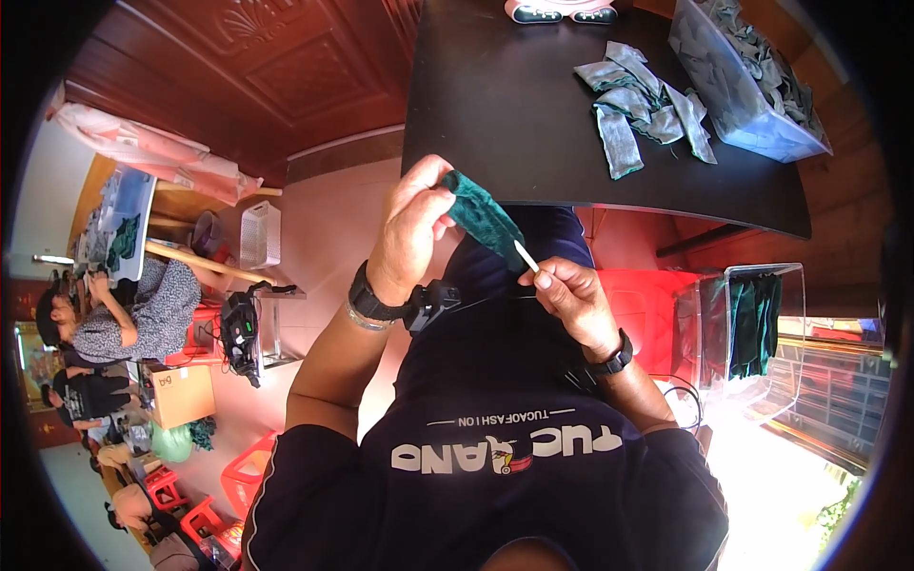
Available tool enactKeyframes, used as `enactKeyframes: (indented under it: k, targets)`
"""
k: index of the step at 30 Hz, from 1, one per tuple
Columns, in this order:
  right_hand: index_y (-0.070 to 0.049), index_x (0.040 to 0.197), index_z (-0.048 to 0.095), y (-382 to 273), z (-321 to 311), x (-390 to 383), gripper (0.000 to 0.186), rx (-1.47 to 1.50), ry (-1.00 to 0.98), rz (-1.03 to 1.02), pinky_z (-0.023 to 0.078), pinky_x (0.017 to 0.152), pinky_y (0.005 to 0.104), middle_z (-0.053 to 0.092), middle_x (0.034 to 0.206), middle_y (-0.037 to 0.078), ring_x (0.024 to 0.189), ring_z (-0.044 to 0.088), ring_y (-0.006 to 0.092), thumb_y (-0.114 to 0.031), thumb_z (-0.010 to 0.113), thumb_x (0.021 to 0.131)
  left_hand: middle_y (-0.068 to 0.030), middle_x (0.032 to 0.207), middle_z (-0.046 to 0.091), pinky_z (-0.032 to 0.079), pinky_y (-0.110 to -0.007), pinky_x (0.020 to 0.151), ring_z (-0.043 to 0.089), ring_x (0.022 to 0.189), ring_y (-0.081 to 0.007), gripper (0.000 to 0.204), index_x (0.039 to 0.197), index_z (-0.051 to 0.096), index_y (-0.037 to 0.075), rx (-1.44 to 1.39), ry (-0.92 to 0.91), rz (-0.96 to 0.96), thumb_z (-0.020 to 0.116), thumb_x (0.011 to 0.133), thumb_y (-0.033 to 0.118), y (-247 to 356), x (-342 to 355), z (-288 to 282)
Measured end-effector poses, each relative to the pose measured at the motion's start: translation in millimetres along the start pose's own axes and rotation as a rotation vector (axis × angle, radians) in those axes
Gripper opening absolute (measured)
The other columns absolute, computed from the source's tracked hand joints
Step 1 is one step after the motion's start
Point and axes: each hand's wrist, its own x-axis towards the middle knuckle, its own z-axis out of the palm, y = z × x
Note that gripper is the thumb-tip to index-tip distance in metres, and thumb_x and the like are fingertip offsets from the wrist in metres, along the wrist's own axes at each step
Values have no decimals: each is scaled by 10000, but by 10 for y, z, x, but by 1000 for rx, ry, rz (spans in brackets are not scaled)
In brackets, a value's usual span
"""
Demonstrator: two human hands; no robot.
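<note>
A dark green velvety strip of fabric (pixel 481 217) stretches between my hands, above my lap. My left hand (pixel 414 209) is closed on its upper end, pinching it between thumb and fingers. In my right hand (pixel 576 297), thumb and fingers grip a thin pale stick (pixel 525 255). The stick's tip lies at the strip's lower end; whether it goes inside the fabric I cannot tell. On the black table (pixel 495 105) beyond my hands, several grey-green fabric strips (pixel 657 122) lie in a loose heap.
A translucent bin (pixel 776 141) full of similar strips stands at the table's right. Beside my right arm, a clear box (pixel 792 328) holds dark green strips (pixel 752 324), next to a red plastic seat (pixel 628 305). At far left sits another person (pixel 143 314), near a cardboard box (pixel 181 395).
</note>
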Motion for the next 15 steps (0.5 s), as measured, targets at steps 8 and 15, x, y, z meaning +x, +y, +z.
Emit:
enactKeyframes:
  k: [8,15]
  targets:
    - [-15,936,643,-14,14,27,265,58,-38,-6,276,493,198,413,594,-56,534,342,38,-243,510,961,21,623,460,344,-206,487,414,535,-49,137,874,519,8,-106,11,-2,453,809,109,-41,-127,72]
    - [-13,936,642,-58,15,-10,284,48,-14,23,275,489,204,397,566,-51,527,337,45,-257,500,965,-64,940,563,377,-197,555,508,703,-85,256,995,535,1,-56,75,149,468,760,78,-45,-76,-4]
